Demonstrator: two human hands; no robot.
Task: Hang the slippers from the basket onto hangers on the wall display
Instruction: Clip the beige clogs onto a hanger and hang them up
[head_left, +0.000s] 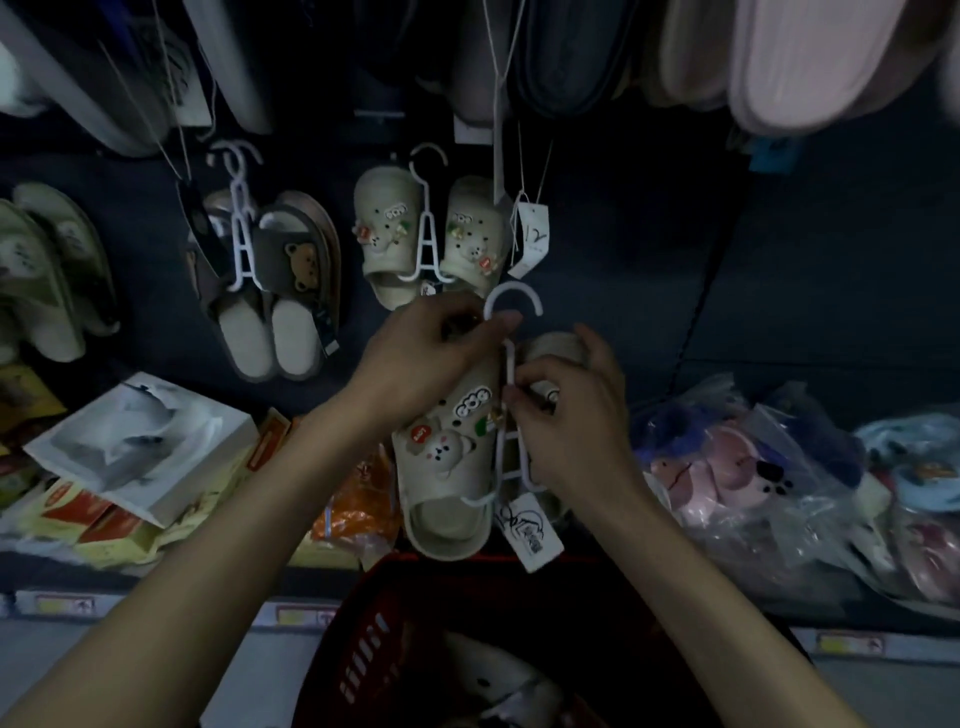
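A cream slipper (441, 483) with bear charms hangs on the left arm of a white plastic hanger (511, 322) held in front of the dark wall display. My left hand (431, 353) grips the slipper's toe end and pinches the hanger just below its hook. My right hand (571, 415) pinches the hanger's stem; a second cream slipper (550, 348) shows behind its fingers. A white price tag (530, 530) dangles under the hanger. The red basket (363, 649) stands below, with pale slippers (498, 675) inside.
A matching cream pair (426, 234) and a brown bear pair (275, 280) hang on white hangers on the wall. Boxes (140, 447) lie on the shelf at left, bagged slippers (737, 467) at right. Large pale soles (810, 62) hang overhead.
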